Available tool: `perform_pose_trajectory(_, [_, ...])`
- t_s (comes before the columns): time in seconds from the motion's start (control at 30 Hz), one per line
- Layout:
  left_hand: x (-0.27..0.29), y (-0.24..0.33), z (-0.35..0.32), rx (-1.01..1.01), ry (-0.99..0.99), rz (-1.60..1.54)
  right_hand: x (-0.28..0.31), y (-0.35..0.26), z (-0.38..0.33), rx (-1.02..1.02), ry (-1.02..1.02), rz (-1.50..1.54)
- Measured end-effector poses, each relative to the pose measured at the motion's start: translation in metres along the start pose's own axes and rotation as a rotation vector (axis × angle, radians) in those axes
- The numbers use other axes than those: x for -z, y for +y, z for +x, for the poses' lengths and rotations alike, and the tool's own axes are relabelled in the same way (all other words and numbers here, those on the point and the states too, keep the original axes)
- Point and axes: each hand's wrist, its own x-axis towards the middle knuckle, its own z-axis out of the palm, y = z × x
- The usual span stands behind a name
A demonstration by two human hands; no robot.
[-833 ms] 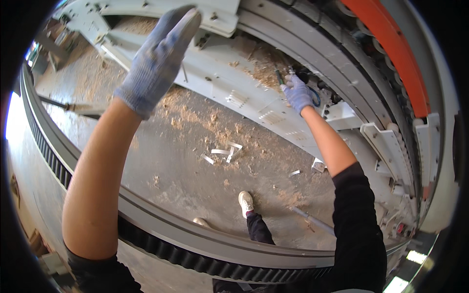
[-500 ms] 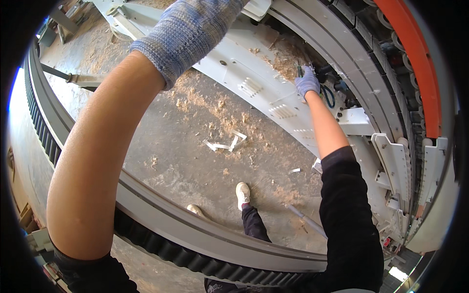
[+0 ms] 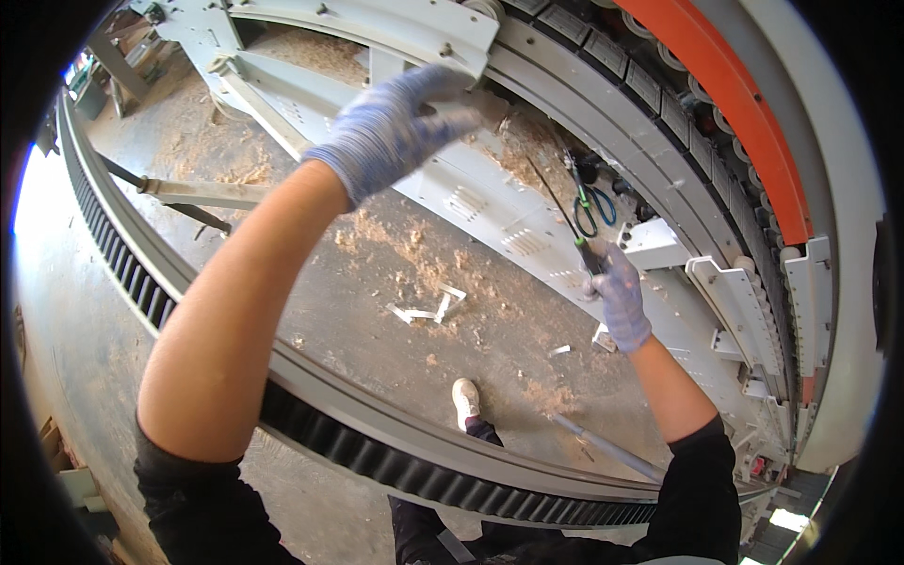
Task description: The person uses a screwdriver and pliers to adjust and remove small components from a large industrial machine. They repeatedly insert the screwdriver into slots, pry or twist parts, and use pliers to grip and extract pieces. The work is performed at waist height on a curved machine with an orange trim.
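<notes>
Where sawdust litters the concrete floor (image 3: 377, 282), the right hand (image 3: 620, 299) grips a thin tool (image 3: 576, 226), prob. a screwdriver; left hand (image 3: 400, 127) spread, fingers loose, by the far grey machine frame (image 3: 377, 28).

floor (image 3: 377, 311) | sawdust (image 3: 395, 240) | white scraps (image 3: 428, 309) | grey rod (image 3: 607, 447)

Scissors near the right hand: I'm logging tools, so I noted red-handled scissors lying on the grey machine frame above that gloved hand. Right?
Not quite. In the head view the scissors have blue and green handles, not red. They do lie on the grey machine frame above the gloved right hand.
</notes>
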Motion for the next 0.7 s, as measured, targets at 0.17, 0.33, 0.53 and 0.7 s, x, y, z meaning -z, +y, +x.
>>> perform_pose_trajectory(0.17, [0.004, 0.016, -0.006, 0.066, -0.057, 0.176, -0.026, -0.020, -0.018, 0.048, -0.075, 0.088])
perform_pose_trajectory(0.33, [0.010, 0.025, -0.009, -0.023, 0.064, 0.341, -0.042, -0.028, -0.020, 0.051, -0.023, 0.141])
perform_pose_trajectory(0.53, [0.006, 0.028, -0.011, -0.094, 0.231, 0.635, -0.058, -0.037, -0.027, 0.433, 0.063, -0.232])
perform_pose_trajectory(0.7, [0.004, 0.032, -0.013, -0.149, 0.289, 0.730, -0.033, -0.072, -0.031, 0.677, 0.120, -0.776])
